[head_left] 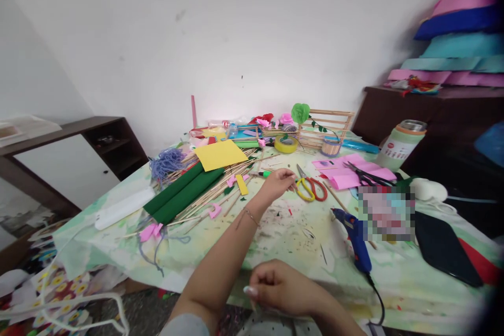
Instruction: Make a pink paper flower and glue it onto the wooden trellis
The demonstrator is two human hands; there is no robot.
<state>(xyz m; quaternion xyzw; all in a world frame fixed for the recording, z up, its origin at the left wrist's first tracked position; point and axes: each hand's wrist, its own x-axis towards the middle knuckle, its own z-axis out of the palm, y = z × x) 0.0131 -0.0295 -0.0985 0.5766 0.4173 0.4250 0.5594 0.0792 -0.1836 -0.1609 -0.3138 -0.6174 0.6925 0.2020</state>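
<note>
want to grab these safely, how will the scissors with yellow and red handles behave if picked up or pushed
The scissors would likely feel stiff, given their metallic-looking blades. Lying flat on the tablecloth, they should probably slide or swivel rather than roll if pushed. Lifted by one loop, they may swing open, as the two handles look separate.

On the worktop, a pair of scissors lies just right of the left hand, a tape roll behind. The glue gun lies nearer the front, right of the scissors; the phone lies farther right. Yarn is at the left, a bottle at the right rear.
</note>
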